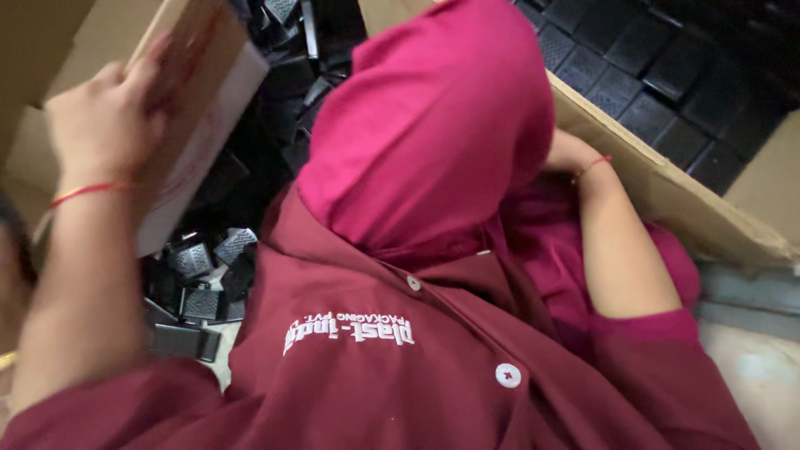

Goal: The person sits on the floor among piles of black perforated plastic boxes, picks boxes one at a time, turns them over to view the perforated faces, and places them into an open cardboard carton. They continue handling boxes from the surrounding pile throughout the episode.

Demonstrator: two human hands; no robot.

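Observation:
My left hand, a red thread around its wrist, grips the flap of a cardboard box at the upper left. Under that flap lies a heap of black plastic parts, some with grey ribbed faces. My right forearm reaches up along the right side. Its wrist, which also has a red thread, rests against the edge of another cardboard box. A pink cloth hanging over my chest hides my right hand. My maroon buttoned shirt fills the lower part of the view.
Rows of black ribbed plastic pieces are stacked inside the box at the upper right. A pale floor patch shows at the lower right. Brown cardboard walls close in the upper left corner.

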